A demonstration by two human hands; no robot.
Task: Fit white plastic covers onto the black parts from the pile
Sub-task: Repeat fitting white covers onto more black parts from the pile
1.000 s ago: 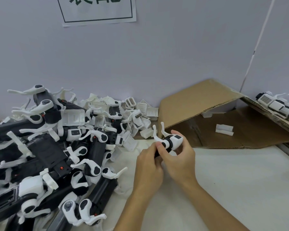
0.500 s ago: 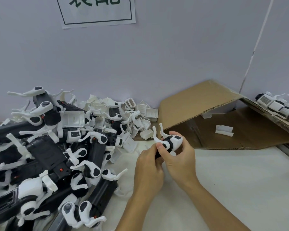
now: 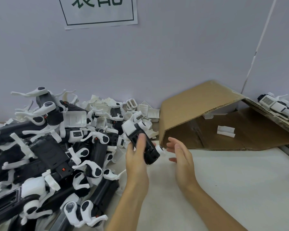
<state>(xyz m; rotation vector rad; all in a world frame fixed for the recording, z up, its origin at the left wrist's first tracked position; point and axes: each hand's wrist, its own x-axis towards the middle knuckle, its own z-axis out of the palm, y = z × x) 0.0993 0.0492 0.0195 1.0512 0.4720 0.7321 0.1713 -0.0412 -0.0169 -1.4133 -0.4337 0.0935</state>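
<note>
Left hand (image 3: 137,157) grips black part (image 3: 143,145), white cover (image 3: 129,126) on top; right hand (image 3: 180,154) fingers spread, empty. Steady part, press cover flush.

We read one sign only: a white paper sheet (image 3: 100,12) taped to the wall (image 3: 173,55), carrying large dark Chinese characters inside a thin rectangular border. The frame cuts off their upper halves; they appear to be 装配. We cannot read the barcode-like labels (image 3: 267,100) on the white parts.
</note>
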